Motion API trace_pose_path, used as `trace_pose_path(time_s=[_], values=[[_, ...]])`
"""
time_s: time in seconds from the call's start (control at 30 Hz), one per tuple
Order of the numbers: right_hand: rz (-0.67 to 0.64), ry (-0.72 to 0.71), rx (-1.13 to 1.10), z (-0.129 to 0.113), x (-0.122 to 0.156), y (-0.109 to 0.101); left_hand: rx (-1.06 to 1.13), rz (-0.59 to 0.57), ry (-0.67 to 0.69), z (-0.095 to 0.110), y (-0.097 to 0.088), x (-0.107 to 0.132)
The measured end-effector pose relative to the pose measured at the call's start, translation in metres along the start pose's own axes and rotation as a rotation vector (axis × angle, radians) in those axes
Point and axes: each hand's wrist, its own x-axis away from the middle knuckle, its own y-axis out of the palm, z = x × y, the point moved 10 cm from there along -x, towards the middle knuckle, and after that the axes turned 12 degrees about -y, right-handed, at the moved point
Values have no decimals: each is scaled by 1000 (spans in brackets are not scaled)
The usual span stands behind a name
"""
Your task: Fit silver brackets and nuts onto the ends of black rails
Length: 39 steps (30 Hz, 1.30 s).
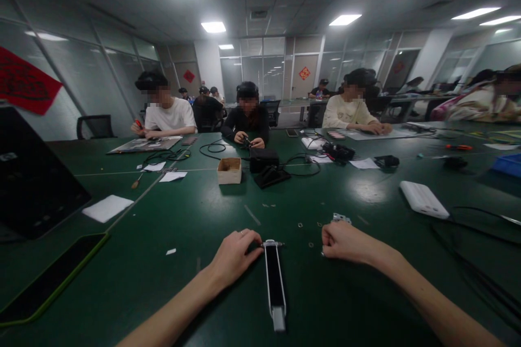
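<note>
A long narrow piece with a white frame and a black middle [274, 276] lies on the green table, a pale block at its near end. A thin metal pin or screw runs crosswise through its far end. My left hand [234, 255] is closed at that end, with thumb and forefinger against the left side of the pin. My right hand [345, 241] is curled shut over the table to the right; a tiny shiny bit shows under its fingertips, too small to name. Just behind it sits a small metal bracket [342, 218], partly covered. Several small rings [300, 225] lie between the hands.
A green-edged phone [52, 276] and a dark screen [36, 173] stand at the left. Ahead are a cardboard box [229, 174] and a black stand [272, 176]. A white power bank [424, 199] and cables lie right. Several people sit across the table.
</note>
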Motion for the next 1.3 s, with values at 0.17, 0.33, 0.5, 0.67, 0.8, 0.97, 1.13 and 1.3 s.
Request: trace_pose_path(time_s=[0.17, 0.33, 0.5, 0.67, 0.8, 0.97, 1.13, 1.3], values=[[31, -44, 32, -12, 3, -3, -11, 28, 36, 2, 0, 2], [71, -98, 90, -21, 4, -6, -13, 51, 47, 5, -3, 4], [255, -200, 237, -34, 2, -21, -6, 111, 81, 15, -16, 10], [594, -675, 302, -99, 16, -15, 6, 289, 235, 33, -31, 22], [734, -1022, 221, -150, 37, 8, -17, 301, 427, 55, -22, 35], [766, -1107, 112, -162, 43, 13, -45, 216, 482, 62, -9, 37], [789, -1062, 97, -152, 41, 7, 20, 206, 445, 52, -9, 32], [805, -957, 148, -144, 32, 4, 96, 224, 306, 35, -18, 23]])
